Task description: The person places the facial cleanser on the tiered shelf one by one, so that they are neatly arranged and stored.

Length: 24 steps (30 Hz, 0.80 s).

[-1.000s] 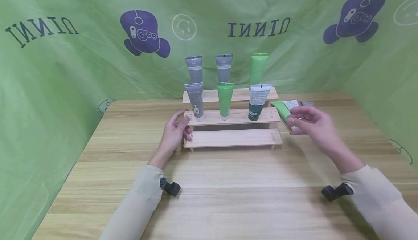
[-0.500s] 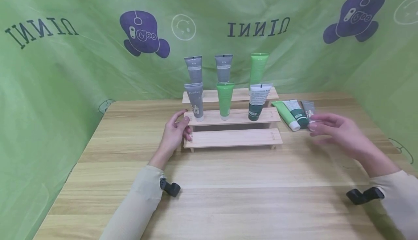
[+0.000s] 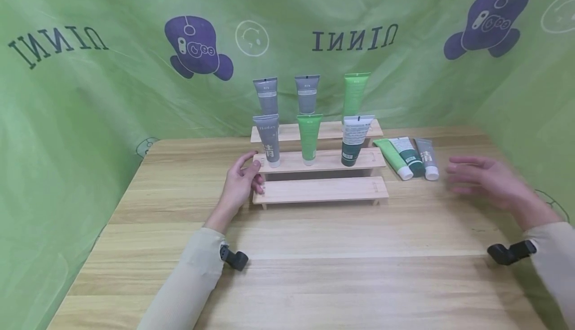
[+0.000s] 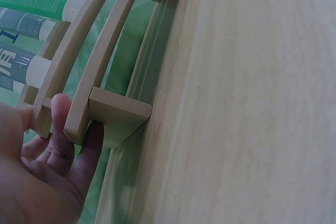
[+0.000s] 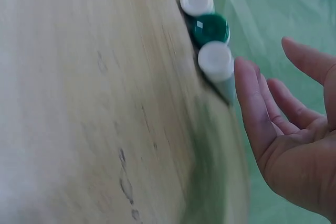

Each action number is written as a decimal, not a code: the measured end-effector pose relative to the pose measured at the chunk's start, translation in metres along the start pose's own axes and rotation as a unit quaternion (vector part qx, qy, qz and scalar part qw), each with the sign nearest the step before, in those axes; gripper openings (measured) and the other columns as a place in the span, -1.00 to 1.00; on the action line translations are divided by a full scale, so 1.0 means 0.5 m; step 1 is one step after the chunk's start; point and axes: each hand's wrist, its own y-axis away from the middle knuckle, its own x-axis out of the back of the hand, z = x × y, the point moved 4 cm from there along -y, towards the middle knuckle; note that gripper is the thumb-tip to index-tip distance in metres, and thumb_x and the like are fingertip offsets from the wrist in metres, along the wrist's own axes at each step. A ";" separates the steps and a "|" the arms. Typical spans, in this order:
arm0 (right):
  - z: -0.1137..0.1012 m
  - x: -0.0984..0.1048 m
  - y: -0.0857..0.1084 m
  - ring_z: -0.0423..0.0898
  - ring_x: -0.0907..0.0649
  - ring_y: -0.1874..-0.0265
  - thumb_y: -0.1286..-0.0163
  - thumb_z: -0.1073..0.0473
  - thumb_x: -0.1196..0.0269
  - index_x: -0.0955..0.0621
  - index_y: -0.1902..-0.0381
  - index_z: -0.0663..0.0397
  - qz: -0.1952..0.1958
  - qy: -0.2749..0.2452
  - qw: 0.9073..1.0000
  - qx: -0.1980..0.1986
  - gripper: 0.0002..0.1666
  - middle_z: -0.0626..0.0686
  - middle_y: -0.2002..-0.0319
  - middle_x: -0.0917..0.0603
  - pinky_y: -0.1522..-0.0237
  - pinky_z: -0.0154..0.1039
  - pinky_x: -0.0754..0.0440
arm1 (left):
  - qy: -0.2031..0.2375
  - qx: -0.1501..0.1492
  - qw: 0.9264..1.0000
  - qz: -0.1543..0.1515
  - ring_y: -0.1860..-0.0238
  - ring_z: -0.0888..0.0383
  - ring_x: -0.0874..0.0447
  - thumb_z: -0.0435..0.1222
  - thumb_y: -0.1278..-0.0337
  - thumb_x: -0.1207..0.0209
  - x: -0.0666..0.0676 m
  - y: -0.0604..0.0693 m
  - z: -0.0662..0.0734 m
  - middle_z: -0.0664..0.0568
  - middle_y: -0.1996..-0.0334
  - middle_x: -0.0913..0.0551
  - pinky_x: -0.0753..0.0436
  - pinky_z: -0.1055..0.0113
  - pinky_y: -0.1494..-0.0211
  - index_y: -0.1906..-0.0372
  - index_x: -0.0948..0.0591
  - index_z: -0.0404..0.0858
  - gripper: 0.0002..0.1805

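The largest risk lies with the wooden rack at the centre of the frame on the table: the left hand, left of centre, grips its left end with fingers and thumb around the board ends, so a tug or tilt there could topple the six upright tubes, which balance on narrow caps with broad tops. The right hand, at the right of the frame and blurred, holds nothing, its fingers loosely extended; a careless sweep leftward could scatter the tubes lying just beside it, or catch two at once, as they lie so close. Counted: one table; one rack of three tiers; two hands; nine tubes. On the back tier, upper centre, stand two grey tubes and one taller green tube; on the middle tier, at centre, one grey tube, one green tube and one white-and-dark-green tube. Lying right of the rack are one green tube, one white-and-dark-green tube and one grey tube. Smallest are the lying tubes' three caps: two white, one dark green.
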 end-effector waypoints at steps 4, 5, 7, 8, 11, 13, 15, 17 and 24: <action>0.010 0.019 -0.019 -0.13 -0.73 0.11 -0.56 0.27 -0.12 -0.49 -0.14 -0.07 0.008 -0.011 1.000 -0.022 -0.73 -0.12 0.08 -0.74 0.07 -0.20 -0.74 | -0.002 0.002 1.000 0.002 0.66 0.19 -0.57 -0.15 -0.53 -0.06 0.001 0.000 0.001 -0.05 0.53 -0.60 -0.71 0.32 0.47 -0.47 -0.31 -0.18 -0.46; 0.011 0.022 -0.024 -0.13 -0.73 0.11 -0.56 0.27 -0.12 -0.43 -0.24 0.02 0.010 -0.008 1.000 -0.027 -0.65 -0.12 0.08 -0.74 0.07 -0.19 -0.74 | -0.004 0.003 1.000 0.003 0.66 0.19 -0.58 -0.15 -0.53 -0.07 0.001 0.000 0.002 -0.05 0.53 -0.60 -0.71 0.32 0.47 -0.48 -0.31 -0.18 -0.46; 0.012 0.027 -0.035 -0.11 -0.73 0.11 -0.57 0.27 -0.11 -0.27 -0.41 0.21 0.012 -0.001 0.999 -0.034 -0.47 -0.09 0.09 -0.74 0.05 -0.17 -0.74 | -0.007 0.011 1.000 0.002 0.65 0.19 -0.58 -0.15 -0.53 -0.06 0.001 0.003 0.010 -0.07 0.51 -0.60 -0.72 0.32 0.45 -0.48 -0.31 -0.18 -0.45; 0.011 0.028 -0.040 -0.11 -0.73 0.11 -0.57 0.27 -0.11 -0.19 -0.43 0.30 0.012 0.005 0.999 -0.036 -0.41 -0.08 0.10 -0.74 0.05 -0.16 -0.74 | -0.008 0.012 1.000 0.002 0.65 0.19 -0.58 -0.15 -0.53 -0.06 0.001 0.002 0.010 -0.07 0.51 -0.60 -0.72 0.32 0.45 -0.48 -0.31 -0.17 -0.45; 0.007 0.029 -0.054 -0.12 -0.73 0.13 -0.58 0.25 -0.09 0.05 -0.48 0.50 0.010 0.028 0.999 -0.043 -0.22 -0.09 0.13 -0.74 0.05 -0.14 -0.74 | -0.006 0.013 1.000 0.001 0.64 0.19 -0.58 -0.14 -0.52 -0.07 0.001 0.003 0.010 -0.07 0.50 -0.60 -0.72 0.32 0.44 -0.48 -0.31 -0.17 -0.45; 0.005 0.029 -0.060 -0.11 -0.73 0.14 -0.58 0.25 -0.09 0.07 -0.47 0.53 0.011 0.028 0.998 -0.049 -0.21 -0.08 0.16 -0.74 0.06 -0.12 -0.75 | -0.003 0.011 1.000 -0.001 0.64 0.19 -0.58 -0.15 -0.52 -0.06 0.000 0.003 0.010 -0.08 0.50 -0.60 -0.73 0.32 0.43 -0.48 -0.30 -0.19 -0.45; 0.006 0.029 -0.066 -0.12 -0.73 0.16 -0.58 0.26 -0.10 0.12 -0.48 0.53 0.014 0.026 0.998 -0.058 -0.17 -0.09 0.17 -0.74 0.07 -0.12 -0.75 | 0.000 0.004 1.000 -0.002 0.64 0.19 -0.58 -0.13 -0.52 -0.07 0.000 0.000 0.002 -0.06 0.51 -0.60 -0.72 0.32 0.44 -0.48 -0.30 -0.20 -0.44; 0.008 0.030 -0.072 -0.15 -0.72 0.16 -0.59 0.24 -0.09 0.15 -0.49 0.53 0.014 0.028 0.997 -0.063 -0.14 -0.12 0.18 -0.73 0.05 -0.15 -0.74 | -0.001 0.003 1.000 -0.003 0.64 0.19 -0.58 -0.14 -0.52 -0.07 -0.001 -0.001 0.002 -0.07 0.51 -0.60 -0.73 0.32 0.43 -0.49 -0.29 -0.22 -0.43; 0.003 0.023 -0.093 -0.24 -0.71 0.17 -0.60 0.16 -0.09 0.22 -0.51 0.48 0.023 0.018 0.996 -0.088 -0.08 -0.21 0.23 -0.72 -0.01 -0.20 -0.71 | 0.001 0.016 1.000 -0.005 0.64 0.18 -0.57 -0.14 -0.52 -0.07 0.000 0.000 -0.001 -0.08 0.49 -0.60 -0.72 0.34 0.44 -0.51 -0.27 -0.18 -0.42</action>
